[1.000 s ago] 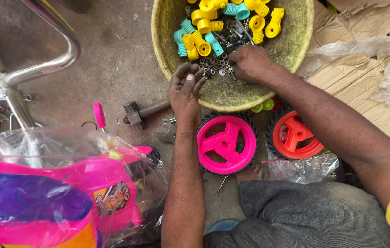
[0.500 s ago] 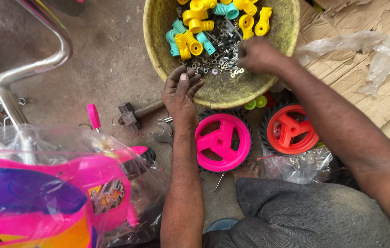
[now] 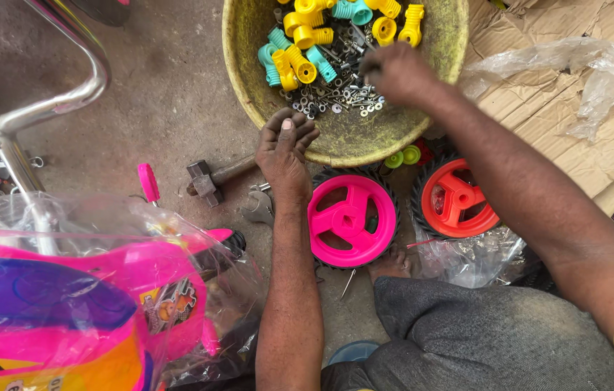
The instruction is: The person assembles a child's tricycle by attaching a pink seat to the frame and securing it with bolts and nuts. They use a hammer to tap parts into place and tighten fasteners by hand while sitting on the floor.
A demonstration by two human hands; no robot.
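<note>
your right hand (image 3: pixel 397 72) pinches among screws (image 3: pixel 336 101) in the bowl (image 3: pixel 242 80); left hand (image 3: pixel 285 145) curled at its 6 o'clock rim, grip unclear. pink wheel (image 3: pixel 352 219) below; bagged toy (image 3: pixel 68 304) at 8.

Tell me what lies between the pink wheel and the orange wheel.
In the head view, bare concrete floor separates the pink wheel from the orange wheel; small green caps sit just above the gap.

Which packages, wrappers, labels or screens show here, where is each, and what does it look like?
Clear plastic wrap: bottom left, around the pink and purple toy vehicle body.
Sticker: on that body's side, a small cartoon picture, yellow and orange.
Crumpled clear plastic bag: top right, on the flattened cardboard.
Clear bag: under the orange-red wheel, crinkled.
No screens.
</note>
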